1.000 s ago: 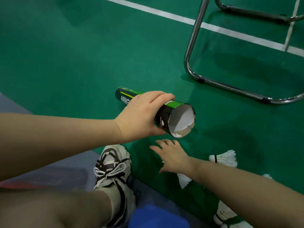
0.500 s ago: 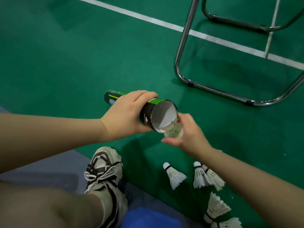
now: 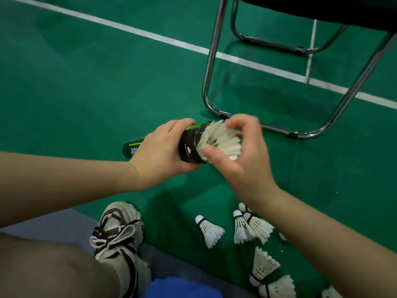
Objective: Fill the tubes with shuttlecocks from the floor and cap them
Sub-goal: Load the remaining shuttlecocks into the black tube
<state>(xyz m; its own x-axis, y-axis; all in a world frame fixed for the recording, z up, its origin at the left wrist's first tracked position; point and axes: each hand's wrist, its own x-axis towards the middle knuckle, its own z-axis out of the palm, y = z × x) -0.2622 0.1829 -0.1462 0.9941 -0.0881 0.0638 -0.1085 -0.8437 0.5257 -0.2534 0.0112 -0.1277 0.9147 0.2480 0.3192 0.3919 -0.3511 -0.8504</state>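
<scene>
1. Green sports flooring [image 3: 86, 87] fills the scene. A white court line [image 3: 129, 30] crosses it well beyond both hands.
2. The left hand [image 3: 161, 155] grips a dark tube [image 3: 190, 143] with a green band, fingers over the top and thumb beneath. The tube is held roughly level above the floor. Its closed end juts out past the left side of that hand, and its open mouth faces the right hand.
3. The right hand [image 3: 247, 164] grasps a white shuttlecock [image 3: 223, 140] at the tube's mouth, with the thumb on the near side of the feather skirt and curled fingers on the far side. The feathers fan out of the opening. The cork is hidden, and the fingers are slightly blurred.
4. Loose shuttlecocks lie on the floor nearer the person than the right hand, beside and under the right forearm. A lone shuttlecock [image 3: 209, 231] lies to the left. A touching pair [image 3: 241, 230] lies just beside the forearm. A further two [image 3: 263, 267] lie closer still to the person, and another is cut off by the lower edge.
5. A chrome chair frame [image 3: 211, 67] stands on the floor just beyond the right hand, with its lower bend directly behind the fingertips.
6. A laced shoe [image 3: 119, 231] sits nearer the person than the left hand, at the edge of a grey mat [image 3: 53, 220]. A blue object [image 3: 182, 287] shows at the lower edge, and what it is cannot be told.
</scene>
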